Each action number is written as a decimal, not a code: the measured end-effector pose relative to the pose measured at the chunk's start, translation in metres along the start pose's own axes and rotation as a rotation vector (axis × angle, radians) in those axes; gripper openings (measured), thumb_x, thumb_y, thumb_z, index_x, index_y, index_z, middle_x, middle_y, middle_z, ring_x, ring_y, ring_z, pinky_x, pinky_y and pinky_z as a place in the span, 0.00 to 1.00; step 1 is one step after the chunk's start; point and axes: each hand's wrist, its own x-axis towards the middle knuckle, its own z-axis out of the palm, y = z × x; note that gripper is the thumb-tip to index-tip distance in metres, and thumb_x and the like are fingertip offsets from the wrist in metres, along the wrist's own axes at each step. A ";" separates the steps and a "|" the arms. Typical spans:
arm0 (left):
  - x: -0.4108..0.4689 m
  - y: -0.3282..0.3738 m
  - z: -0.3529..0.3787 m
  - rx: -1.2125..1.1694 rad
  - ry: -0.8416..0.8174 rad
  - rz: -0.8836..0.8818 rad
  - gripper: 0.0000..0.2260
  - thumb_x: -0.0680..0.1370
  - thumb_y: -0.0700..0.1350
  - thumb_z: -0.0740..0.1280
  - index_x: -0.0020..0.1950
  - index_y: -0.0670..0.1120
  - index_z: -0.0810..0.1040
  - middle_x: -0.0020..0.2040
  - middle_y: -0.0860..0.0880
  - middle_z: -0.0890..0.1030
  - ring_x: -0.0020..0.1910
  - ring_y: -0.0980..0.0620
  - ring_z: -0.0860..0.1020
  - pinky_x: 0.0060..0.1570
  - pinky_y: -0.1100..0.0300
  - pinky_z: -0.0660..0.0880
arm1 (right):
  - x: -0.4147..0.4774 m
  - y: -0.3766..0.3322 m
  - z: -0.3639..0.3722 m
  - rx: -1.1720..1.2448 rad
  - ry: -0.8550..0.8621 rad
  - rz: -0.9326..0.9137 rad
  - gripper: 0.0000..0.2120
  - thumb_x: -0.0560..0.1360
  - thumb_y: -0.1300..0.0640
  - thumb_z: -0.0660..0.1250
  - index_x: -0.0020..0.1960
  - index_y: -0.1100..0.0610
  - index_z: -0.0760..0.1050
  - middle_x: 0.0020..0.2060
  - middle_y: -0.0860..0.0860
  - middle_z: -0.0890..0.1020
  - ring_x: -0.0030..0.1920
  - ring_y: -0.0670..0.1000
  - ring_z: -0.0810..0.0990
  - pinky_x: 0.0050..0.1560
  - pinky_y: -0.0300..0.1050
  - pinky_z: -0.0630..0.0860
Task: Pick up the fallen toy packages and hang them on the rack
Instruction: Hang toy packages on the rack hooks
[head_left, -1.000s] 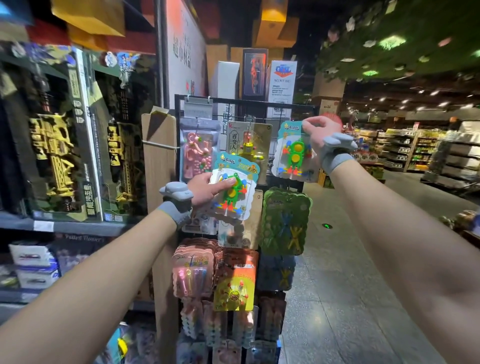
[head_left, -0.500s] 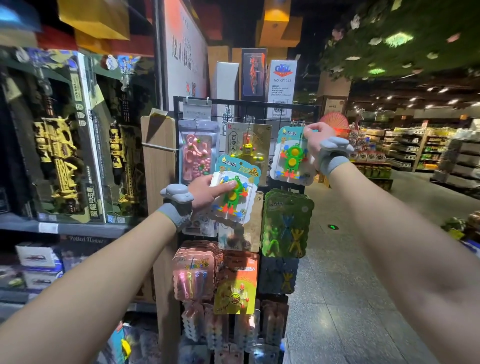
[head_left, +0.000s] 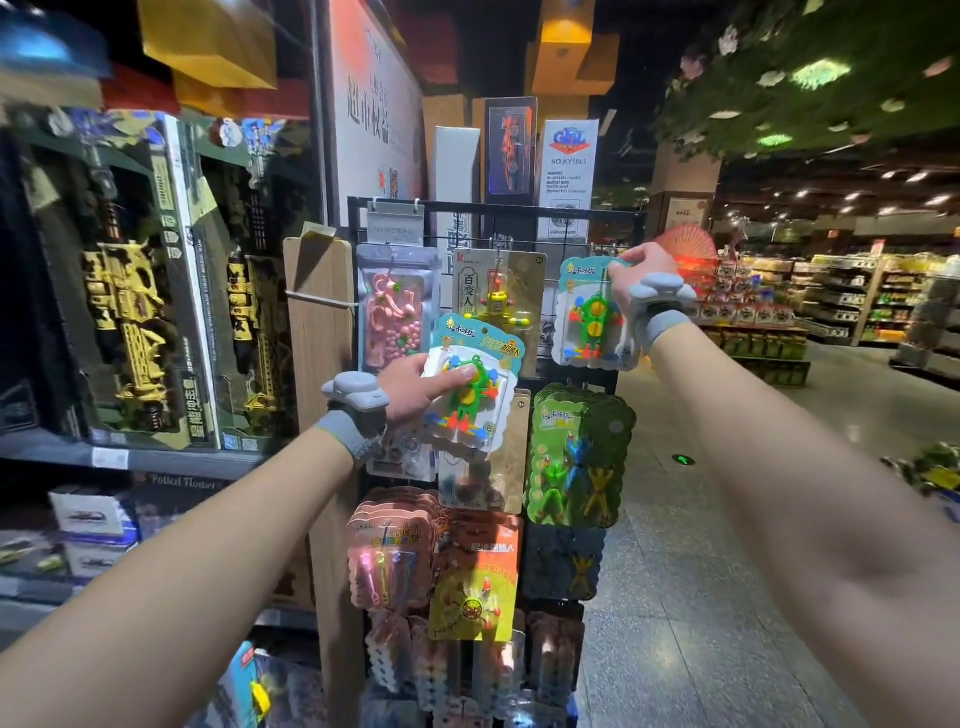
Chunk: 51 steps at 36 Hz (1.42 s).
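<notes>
A black wire rack (head_left: 498, 208) stands in front of me, hung with toy packages. My left hand (head_left: 415, 384) grips a blister package with a green robot toy (head_left: 478, 395) in front of the rack's middle, thumb across its front. My right hand (head_left: 636, 270) pinches the top corner of a second green robot package (head_left: 589, 317) up at the rack's top right row. I cannot tell whether that package rests on a hook. Grey bands sit on both wrists.
Hanging beside them are a pink bead pouch (head_left: 395, 317), a gold-card robot toy (head_left: 498, 296) and green stretch-figure packs (head_left: 576, 457). Shelves with boxed toy guns (head_left: 135, 291) fill the left. A wooden panel (head_left: 317, 332) flanks the rack. The tiled aisle (head_left: 727, 571) runs right.
My right hand has shifted the second package slightly left and down against the top row. My left hand keeps its package in almost the same place.
</notes>
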 end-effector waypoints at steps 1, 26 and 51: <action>0.002 -0.001 0.001 -0.006 0.000 0.004 0.17 0.74 0.58 0.70 0.58 0.50 0.80 0.54 0.52 0.84 0.52 0.53 0.82 0.56 0.58 0.78 | 0.000 0.001 0.000 -0.003 0.006 -0.003 0.10 0.77 0.53 0.65 0.58 0.53 0.77 0.59 0.52 0.80 0.57 0.53 0.79 0.57 0.44 0.75; 0.002 0.007 0.020 -0.063 -0.006 -0.017 0.12 0.74 0.56 0.72 0.49 0.49 0.76 0.51 0.45 0.84 0.47 0.46 0.82 0.44 0.55 0.79 | -0.025 0.012 0.006 0.006 0.153 0.220 0.14 0.75 0.58 0.65 0.59 0.57 0.67 0.60 0.56 0.72 0.59 0.57 0.73 0.53 0.45 0.65; -0.001 0.012 0.072 -0.460 -0.118 0.027 0.30 0.61 0.58 0.82 0.58 0.46 0.80 0.51 0.48 0.86 0.52 0.47 0.84 0.58 0.45 0.78 | -0.128 0.026 0.005 0.155 -0.322 -0.014 0.33 0.69 0.39 0.74 0.66 0.55 0.70 0.62 0.50 0.74 0.58 0.49 0.72 0.58 0.45 0.69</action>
